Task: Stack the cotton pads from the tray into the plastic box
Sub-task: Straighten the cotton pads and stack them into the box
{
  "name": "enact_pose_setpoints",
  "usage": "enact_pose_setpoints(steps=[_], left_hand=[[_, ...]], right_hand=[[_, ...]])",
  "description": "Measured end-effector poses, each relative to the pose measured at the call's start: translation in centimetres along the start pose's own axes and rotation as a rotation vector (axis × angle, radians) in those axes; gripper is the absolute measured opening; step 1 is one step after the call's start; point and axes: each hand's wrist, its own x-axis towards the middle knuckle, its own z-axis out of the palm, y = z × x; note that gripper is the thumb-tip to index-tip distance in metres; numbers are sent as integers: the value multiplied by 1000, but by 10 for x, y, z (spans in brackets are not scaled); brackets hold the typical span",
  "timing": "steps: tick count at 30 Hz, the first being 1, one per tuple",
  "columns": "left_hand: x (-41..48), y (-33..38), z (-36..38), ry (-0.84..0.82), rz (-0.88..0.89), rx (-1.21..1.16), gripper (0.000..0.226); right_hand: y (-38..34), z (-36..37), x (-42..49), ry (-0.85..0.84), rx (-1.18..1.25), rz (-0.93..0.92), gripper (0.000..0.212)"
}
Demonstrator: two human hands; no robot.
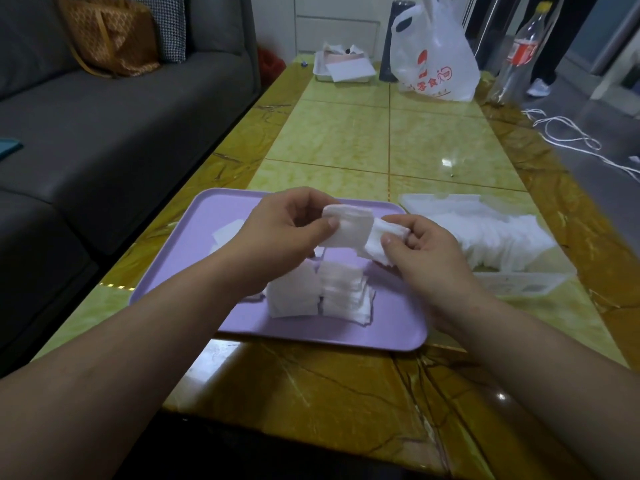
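Note:
A lilac tray (pixel 194 237) lies on the table in front of me. On it stand two low piles of white square cotton pads (pixel 322 292), and a few loose pads (pixel 227 230) lie at its left. Above the tray my left hand (pixel 287 226) pinches a small stack of pads (pixel 346 226) between thumb and fingers. My right hand (pixel 422 247) pinches another pad or thin bunch (pixel 379 240) right beside that stack. To the right of the tray sits the clear plastic box (pixel 519 285), with a long row of pads (pixel 498 237) inside it.
The yellow-green tiled table (pixel 381 140) runs away from me. At its far end are a white tray with papers (pixel 343 69), a white plastic bag (pixel 436 60) and a clear bottle (pixel 519 53). A grey sofa (pixel 121 116) lines the left side. White cord (pixel 568 136) lies on the floor at the right.

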Motion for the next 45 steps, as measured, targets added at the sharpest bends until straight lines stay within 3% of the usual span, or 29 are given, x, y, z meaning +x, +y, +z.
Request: enact_pose_setpoints(steps=[3,7,13,27,32,34,39,45], left_hand=[[-5,1,6,-117,-37,-9,8],[-2,1,6,-68,-28,-114,6],[-3,-2,17,-36,-35,-34,9],[-1,-8,27,-31,8,178,4],[2,-12,29,21,23,221,9],[4,-14,28,28,40,265,12],[4,-17,13,-166,5,493,14],[0,-13,8,-368,-47,605,34]], right_hand=[[-5,3,-1,-67,127,40,22],[-8,6,-5,-136,167,28,20],[-13,8,-10,-213,227,53,24],[-12,7,-7,-178,152,136,26],[-17,5,-10,-249,203,118,23],[-14,5,-11,-221,118,54,22],[0,5,-9,-27,-102,-32,23],[5,7,-10,15,-178,-48,22]])
